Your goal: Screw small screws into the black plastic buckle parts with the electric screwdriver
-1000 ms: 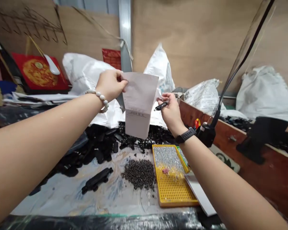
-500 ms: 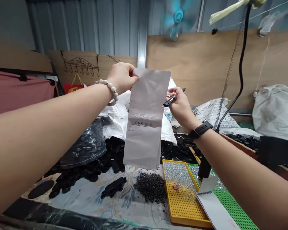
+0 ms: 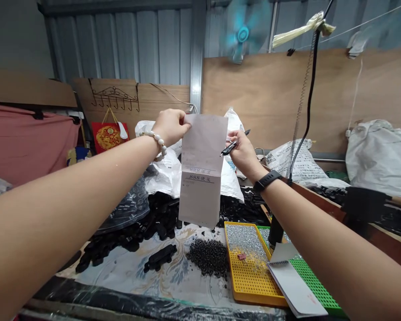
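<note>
Compared with a second ago, the head view is facing higher, taking in more of the grey corrugated metal wall (image 3: pixel 147 49) and the blurred turquoise fan (image 3: pixel 242 34). The long, creased white paper sheet (image 3: pixel 203 145) is appearing smaller and hanging lower against the background than half a second ago, with the left hand (image 3: pixel 170 127) and right hand (image 3: pixel 243 154) sinking alongside it. The white spiral-bound notepad (image 3: pixel 299 287) and green perforated plastic tray (image 3: pixel 314 280) are showing more fully than a second ago.
</note>
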Action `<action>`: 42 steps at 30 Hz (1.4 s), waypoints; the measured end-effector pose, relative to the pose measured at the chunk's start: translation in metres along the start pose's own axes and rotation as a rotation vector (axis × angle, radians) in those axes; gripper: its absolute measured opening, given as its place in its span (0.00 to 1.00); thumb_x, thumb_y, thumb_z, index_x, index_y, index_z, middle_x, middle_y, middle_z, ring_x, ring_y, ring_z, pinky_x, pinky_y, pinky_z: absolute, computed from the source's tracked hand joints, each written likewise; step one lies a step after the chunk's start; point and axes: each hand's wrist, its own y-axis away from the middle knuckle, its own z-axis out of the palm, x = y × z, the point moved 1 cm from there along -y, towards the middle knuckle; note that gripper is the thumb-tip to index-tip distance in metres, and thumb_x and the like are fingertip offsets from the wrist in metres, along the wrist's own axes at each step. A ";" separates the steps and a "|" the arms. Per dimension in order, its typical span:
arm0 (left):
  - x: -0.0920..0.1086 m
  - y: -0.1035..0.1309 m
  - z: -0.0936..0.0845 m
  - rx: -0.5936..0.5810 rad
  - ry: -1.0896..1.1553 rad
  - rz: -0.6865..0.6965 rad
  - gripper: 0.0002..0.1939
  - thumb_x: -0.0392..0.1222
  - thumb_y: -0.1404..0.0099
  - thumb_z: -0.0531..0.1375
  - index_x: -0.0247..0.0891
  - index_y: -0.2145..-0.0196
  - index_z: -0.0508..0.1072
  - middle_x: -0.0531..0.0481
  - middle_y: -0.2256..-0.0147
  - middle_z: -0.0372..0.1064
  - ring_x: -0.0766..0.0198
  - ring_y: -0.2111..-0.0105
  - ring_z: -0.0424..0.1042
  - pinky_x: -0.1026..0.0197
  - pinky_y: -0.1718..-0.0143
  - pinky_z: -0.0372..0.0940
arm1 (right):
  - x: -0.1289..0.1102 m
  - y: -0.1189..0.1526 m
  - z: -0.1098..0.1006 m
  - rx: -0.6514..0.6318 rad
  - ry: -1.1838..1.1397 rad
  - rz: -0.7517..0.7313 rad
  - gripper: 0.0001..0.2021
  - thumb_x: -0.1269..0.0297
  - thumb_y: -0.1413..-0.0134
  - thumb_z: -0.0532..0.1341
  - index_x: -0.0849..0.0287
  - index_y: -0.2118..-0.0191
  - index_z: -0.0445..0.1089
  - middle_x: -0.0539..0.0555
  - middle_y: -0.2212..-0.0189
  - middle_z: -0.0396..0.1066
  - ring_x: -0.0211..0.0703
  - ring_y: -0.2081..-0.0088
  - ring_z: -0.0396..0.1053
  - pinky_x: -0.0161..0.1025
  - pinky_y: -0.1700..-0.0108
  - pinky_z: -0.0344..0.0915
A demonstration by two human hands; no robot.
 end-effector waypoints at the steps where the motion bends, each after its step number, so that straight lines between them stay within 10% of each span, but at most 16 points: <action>1: -0.003 0.003 0.007 -0.023 -0.001 -0.010 0.05 0.37 0.47 0.58 0.38 0.79 0.68 0.53 0.80 0.65 0.64 0.76 0.65 0.60 0.68 0.59 | 0.005 0.002 0.002 -0.014 0.013 0.026 0.06 0.67 0.49 0.54 0.56 0.62 0.59 0.49 0.71 0.66 0.38 0.69 0.66 0.38 0.64 0.62; 9: -0.022 0.061 0.033 -0.114 0.053 -0.062 0.06 0.39 0.43 0.56 0.38 0.77 0.68 0.53 0.80 0.66 0.64 0.75 0.66 0.62 0.70 0.59 | 0.023 0.039 0.004 -0.085 0.030 0.097 0.09 0.69 0.50 0.55 0.55 0.60 0.59 0.53 0.65 0.68 0.43 0.62 0.69 0.42 0.57 0.64; 18: -0.047 0.335 0.054 -0.549 0.249 0.238 0.13 0.25 0.40 0.49 0.39 0.62 0.66 0.50 0.65 0.69 0.69 0.64 0.69 0.68 0.64 0.64 | 0.009 0.205 -0.015 -0.405 0.133 0.114 0.07 0.72 0.44 0.53 0.56 0.62 0.64 0.52 0.65 0.71 0.39 0.64 0.69 0.37 0.62 0.64; 22: -0.045 0.406 0.064 -0.638 0.232 0.236 0.13 0.25 0.39 0.51 0.39 0.62 0.67 0.48 0.60 0.69 0.64 0.57 0.67 0.64 0.57 0.65 | 0.023 0.247 -0.011 -0.399 0.110 0.323 0.04 0.71 0.44 0.54 0.57 0.64 0.65 0.52 0.67 0.71 0.40 0.64 0.69 0.37 0.63 0.63; 28: -0.038 0.424 0.065 -0.615 0.288 0.058 0.16 0.24 0.39 0.48 0.40 0.60 0.67 0.48 0.55 0.69 0.65 0.49 0.64 0.61 0.48 0.62 | 0.006 0.266 -0.024 -0.409 0.049 0.474 0.05 0.70 0.44 0.54 0.56 0.62 0.65 0.51 0.67 0.70 0.39 0.64 0.69 0.36 0.63 0.64; 35: -0.053 0.402 0.073 -0.507 0.336 -0.456 0.18 0.36 0.35 0.50 0.40 0.47 0.59 0.43 0.51 0.65 0.66 0.60 0.71 0.64 0.60 0.69 | -0.056 0.331 -0.027 -1.009 0.080 0.102 0.13 0.79 0.48 0.48 0.58 0.63 0.64 0.56 0.68 0.70 0.41 0.68 0.66 0.37 0.67 0.62; 39: -0.063 0.385 0.083 -0.710 0.305 -0.167 0.20 0.31 0.37 0.48 0.44 0.49 0.65 0.46 0.45 0.60 0.62 0.50 0.66 0.58 0.49 0.64 | -0.056 0.332 -0.020 -1.265 0.078 0.176 0.10 0.79 0.53 0.51 0.58 0.68 0.64 0.52 0.72 0.69 0.40 0.71 0.65 0.35 0.69 0.61; 42: -0.063 0.391 0.085 -0.766 0.280 -0.046 0.21 0.26 0.40 0.47 0.43 0.57 0.70 0.49 0.53 0.68 0.63 0.52 0.67 0.59 0.50 0.65 | -0.022 0.297 -0.016 -1.029 0.068 0.340 0.12 0.78 0.53 0.51 0.57 0.64 0.64 0.50 0.73 0.69 0.37 0.72 0.65 0.32 0.68 0.60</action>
